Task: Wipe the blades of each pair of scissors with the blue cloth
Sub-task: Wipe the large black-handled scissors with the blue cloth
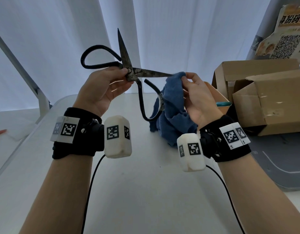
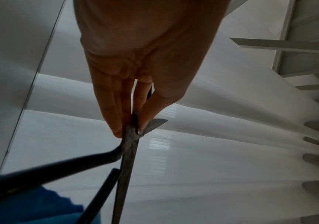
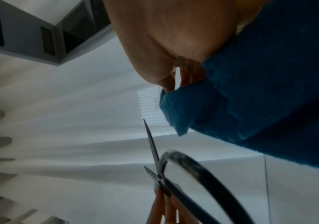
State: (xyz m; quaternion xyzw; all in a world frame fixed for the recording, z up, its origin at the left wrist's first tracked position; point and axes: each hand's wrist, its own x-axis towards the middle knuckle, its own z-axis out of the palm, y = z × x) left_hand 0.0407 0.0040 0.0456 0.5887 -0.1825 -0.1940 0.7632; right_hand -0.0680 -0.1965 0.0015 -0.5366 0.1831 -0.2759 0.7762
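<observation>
At far right a torn poster shows a QR code and Chinese characters too warped to read with confidence. Below it sit cardboard boxes, contents hidden. The left hand pinches the opened scissors at the pivot above the white table. The right hand pinches the blue cloth around one blade's tip.

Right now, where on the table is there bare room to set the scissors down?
The white table is bare in front, between the two forearms, and to the left below the left hand. It is crowded on the right: blue cloth hangs there, with cardboard boxes beyond it.
</observation>
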